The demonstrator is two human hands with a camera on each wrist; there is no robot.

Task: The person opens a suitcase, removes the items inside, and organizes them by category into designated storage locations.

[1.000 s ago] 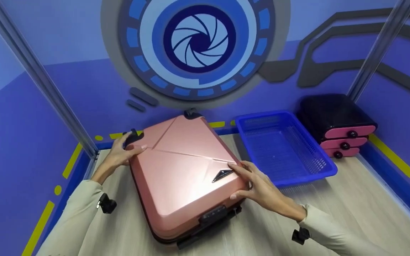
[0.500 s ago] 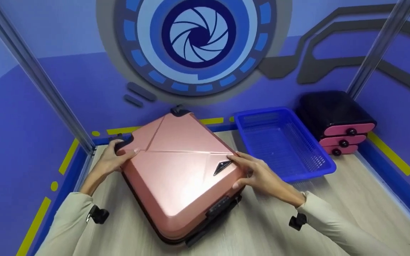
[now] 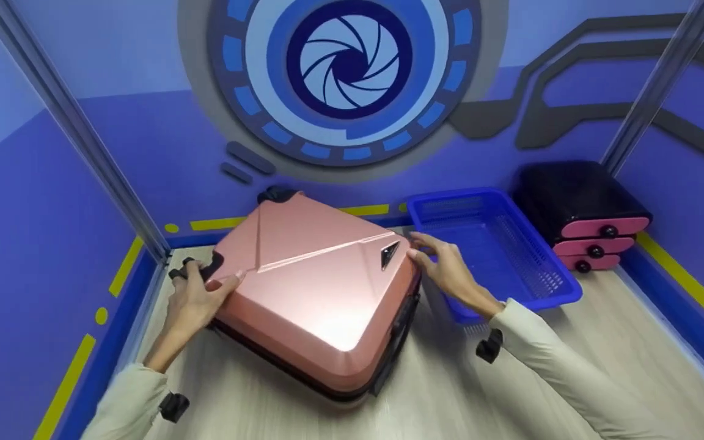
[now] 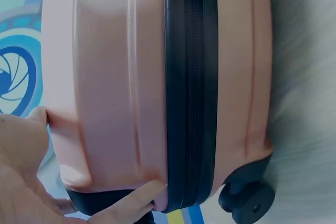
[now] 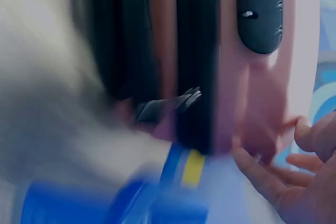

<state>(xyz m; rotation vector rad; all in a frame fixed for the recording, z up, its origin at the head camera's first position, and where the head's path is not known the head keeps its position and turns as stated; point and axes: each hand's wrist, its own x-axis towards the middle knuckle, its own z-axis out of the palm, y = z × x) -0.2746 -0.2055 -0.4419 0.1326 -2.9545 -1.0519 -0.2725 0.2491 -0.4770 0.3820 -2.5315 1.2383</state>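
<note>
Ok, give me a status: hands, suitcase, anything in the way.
Left hand grips suitcase at left corner; right hand holds right corner. Suitcase lying broad face up, looks closed. Basket close by right hand, possibly in the way.

Two hands (image 3: 193,302) (image 3: 450,269), one suitcase (image 3: 312,290), one basket (image 3: 483,250); three drawers (image 3: 579,228) (image 3: 573,247) (image 3: 601,263)

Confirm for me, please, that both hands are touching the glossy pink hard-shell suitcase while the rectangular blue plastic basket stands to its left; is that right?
Not quite: the rectangular blue plastic basket stands to the right of the glossy pink hard-shell suitcase, as the head view shows. The left hand and the right hand are indeed both touching the suitcase.
</note>
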